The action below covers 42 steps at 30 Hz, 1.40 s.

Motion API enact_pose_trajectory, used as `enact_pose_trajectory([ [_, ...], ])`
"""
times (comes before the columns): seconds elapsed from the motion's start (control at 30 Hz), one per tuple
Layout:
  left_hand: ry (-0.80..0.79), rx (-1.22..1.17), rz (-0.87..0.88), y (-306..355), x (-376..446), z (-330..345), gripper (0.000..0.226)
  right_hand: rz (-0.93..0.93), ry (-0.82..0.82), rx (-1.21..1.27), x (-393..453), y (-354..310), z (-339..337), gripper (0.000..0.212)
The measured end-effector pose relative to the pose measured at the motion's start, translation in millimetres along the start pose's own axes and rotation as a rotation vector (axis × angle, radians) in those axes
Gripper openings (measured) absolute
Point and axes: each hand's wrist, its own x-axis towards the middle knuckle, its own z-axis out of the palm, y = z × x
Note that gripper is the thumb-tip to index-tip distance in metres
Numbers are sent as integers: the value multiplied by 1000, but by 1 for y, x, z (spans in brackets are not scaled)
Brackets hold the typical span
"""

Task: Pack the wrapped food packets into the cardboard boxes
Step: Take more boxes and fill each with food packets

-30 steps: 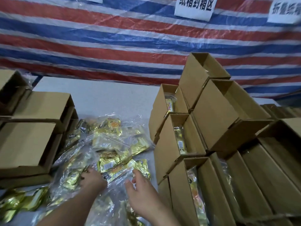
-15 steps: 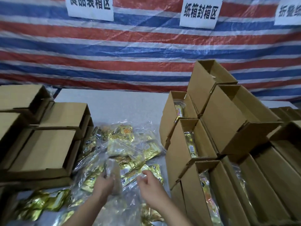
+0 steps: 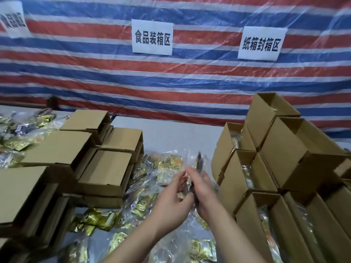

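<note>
Pale grey counter (image 3: 171,133): closed cardboard boxes (image 3: 106,168) stacked on the left, open boxes (image 3: 252,186) on the right, gold food packets (image 3: 144,204) heaped in between.

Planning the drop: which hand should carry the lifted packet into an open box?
Right, probably. The right hand lies nearer the open boxes standing on that side; the left hand would have to cross over. Both pinch the clear packet together.
</note>
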Motion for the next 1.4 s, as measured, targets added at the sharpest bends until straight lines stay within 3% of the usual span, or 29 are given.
enact_pose_trajectory([
  [0.2,-87,132,-60,-28,-45,-49,23,-13,-190,-98,-49,-13,-41,46],
  [0.33,-300,420,-213,-88,-84,-57,47,-61,-362,-452,-80,-2,-54,70],
  [0.4,-447,540,-282,-117,-99,-53,57,-99,-438,-779,-90,7,-56,58],
  [0.47,-519,584,-322,-139,-108,-48,51,-114,-551,-1058,-97,20,-59,32],
  [0.53,-501,539,-316,-152,-113,-43,38,-79,-679,-1198,-103,34,-60,11],
  [0.67,-402,431,-325,-163,-116,-38,34,75,-781,-1307,-109,66,-62,13],
  [0.73,-387,429,-314,-165,-117,-38,37,102,-795,-1438,-106,83,-62,4],
  [0.9,-339,356,-280,-174,-117,-30,27,130,-853,-1750,-96,143,-55,47],
  [1.03,-289,348,-261,-184,-123,-21,22,131,-712,-1726,-94,178,-59,63],
  [1.17,-250,316,-272,-185,-123,-21,20,134,-687,-1516,-95,166,-70,83],
  [1.23,-255,312,-271,-183,-121,-22,20,148,-662,-1452,-96,151,-78,69],
  [1.33,-261,322,-280,-183,-119,-20,21,114,-615,-1497,-98,144,-85,22],
  [1.4,-250,329,-278,-186,-119,-17,23,180,-655,-1457,-100,152,-81,22],
])
